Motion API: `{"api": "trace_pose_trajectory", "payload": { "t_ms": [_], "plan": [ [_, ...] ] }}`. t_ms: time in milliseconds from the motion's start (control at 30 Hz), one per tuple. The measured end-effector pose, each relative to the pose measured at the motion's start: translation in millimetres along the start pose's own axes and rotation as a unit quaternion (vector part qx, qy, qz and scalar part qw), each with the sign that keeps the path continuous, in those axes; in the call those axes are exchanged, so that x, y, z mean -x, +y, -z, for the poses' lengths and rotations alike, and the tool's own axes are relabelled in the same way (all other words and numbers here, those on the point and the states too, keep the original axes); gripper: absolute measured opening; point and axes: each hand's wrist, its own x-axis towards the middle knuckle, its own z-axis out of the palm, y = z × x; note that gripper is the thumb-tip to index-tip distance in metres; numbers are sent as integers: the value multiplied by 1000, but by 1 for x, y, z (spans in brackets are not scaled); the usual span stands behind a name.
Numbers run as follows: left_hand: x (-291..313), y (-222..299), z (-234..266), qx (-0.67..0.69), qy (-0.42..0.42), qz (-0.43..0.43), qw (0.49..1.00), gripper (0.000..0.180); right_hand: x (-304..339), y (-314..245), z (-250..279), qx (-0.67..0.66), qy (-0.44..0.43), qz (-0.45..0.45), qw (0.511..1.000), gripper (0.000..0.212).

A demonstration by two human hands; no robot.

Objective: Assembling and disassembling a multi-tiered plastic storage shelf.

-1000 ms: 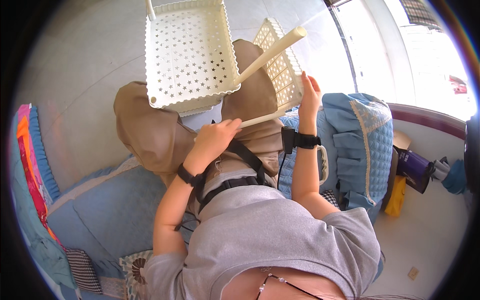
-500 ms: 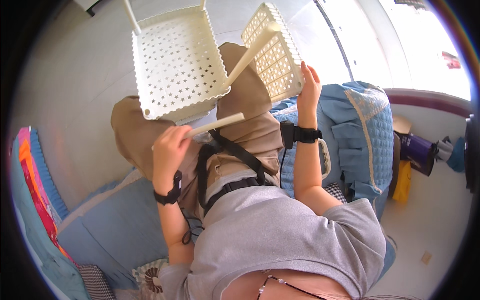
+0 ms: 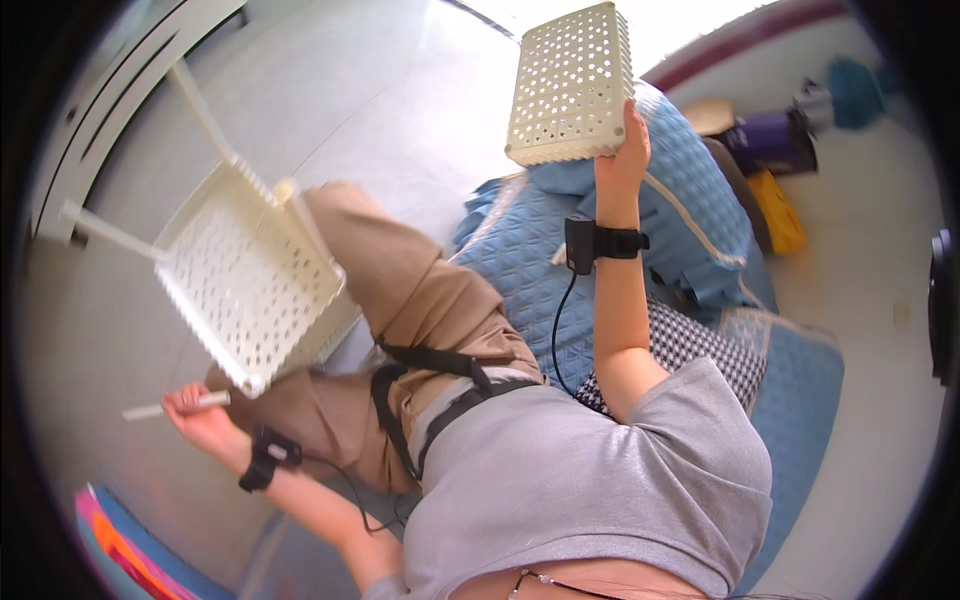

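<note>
My left hand [image 3: 205, 415] is closed round a short off-white plastic tube [image 3: 148, 411], held low beside my knee. Close to it, a white shelf rack [image 3: 255, 375] with star-shaped holes and a scalloped rim leans tilted by my legs. Two posts [image 3: 112, 232] rise from its far corners, and a third stands at the corner near my thigh. Raised at the upper right, a cream perforated shelf basket [image 3: 572, 88] has its lower right edge in the grip of my right hand [image 3: 626, 155]. Part of that hand is hidden by the basket.
A blue quilted sofa cover [image 3: 520, 250] lies to my right, with a black-and-white checked cushion [image 3: 705, 350] on it. Beyond are a purple package [image 3: 770, 142] and a yellow bag [image 3: 775, 212]. A white framed unit [image 3: 130, 95] stands at the far left.
My view has turned left. My left hand has moved outward with the tube, away from my lap. The basket in my right hand is lifted away from the rack and turned.
</note>
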Motion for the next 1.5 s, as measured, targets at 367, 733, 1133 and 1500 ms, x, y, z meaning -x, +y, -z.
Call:
{"api": "trace_pose_trajectory", "payload": {
  "t_ms": [367,733,1133,1500],
  "plan": [
    [-3,-37,15,-4,114,57,992,26,12,-150,91,545,213,438,683,33],
    [6,-37,-7,-34,141,-31,989,29,46,-157,228,810,196,465,298,18],
    [12,-30,4,-15,149,1,989,28,-5,-185,302,924,124,127,340,13],
    [9,-26,9,-18,106,46,993,29,-27,-166,296,927,263,11,267,29]
  ]
}}
